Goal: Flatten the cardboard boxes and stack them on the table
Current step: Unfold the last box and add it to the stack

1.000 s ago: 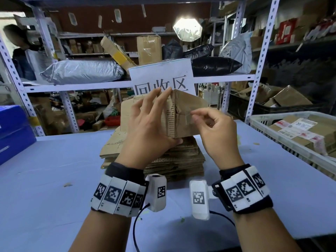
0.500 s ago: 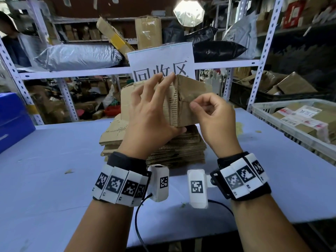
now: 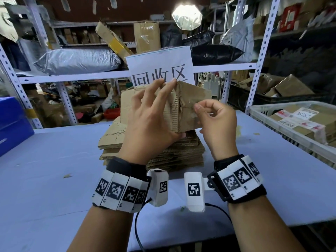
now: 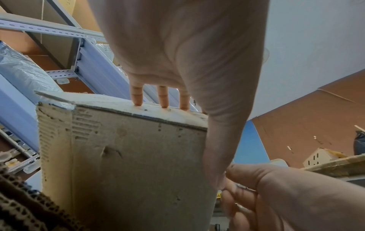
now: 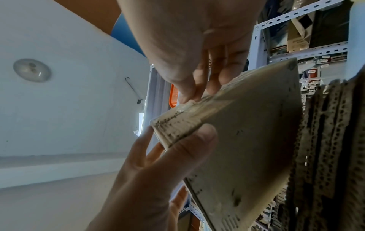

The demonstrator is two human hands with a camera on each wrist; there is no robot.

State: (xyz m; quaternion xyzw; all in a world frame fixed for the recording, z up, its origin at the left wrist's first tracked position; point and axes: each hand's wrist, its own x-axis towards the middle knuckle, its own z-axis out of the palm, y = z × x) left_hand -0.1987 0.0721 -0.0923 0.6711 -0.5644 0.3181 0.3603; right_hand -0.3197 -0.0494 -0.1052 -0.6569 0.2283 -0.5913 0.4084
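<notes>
Box raised, tape seam under your right fingers

Head view: your left hand [image 3: 151,122] clasps the cardboard box [image 3: 192,106] above the stack of flattened cardboard [image 3: 181,151] on the tabletop [image 3: 54,170], presumably to steady it. Your right hand [image 3: 216,120] pinches at the box's seam, likely peeling tape. Right of the stack, a white crate [image 3: 258,111] holds labelled parcels.

Left wrist view: fingers [image 4: 138,96] hook over the box's top edge, thumb along its side.

Right wrist view: your thumb and curled fingers [image 5: 199,89] nip the box's edge.
</notes>
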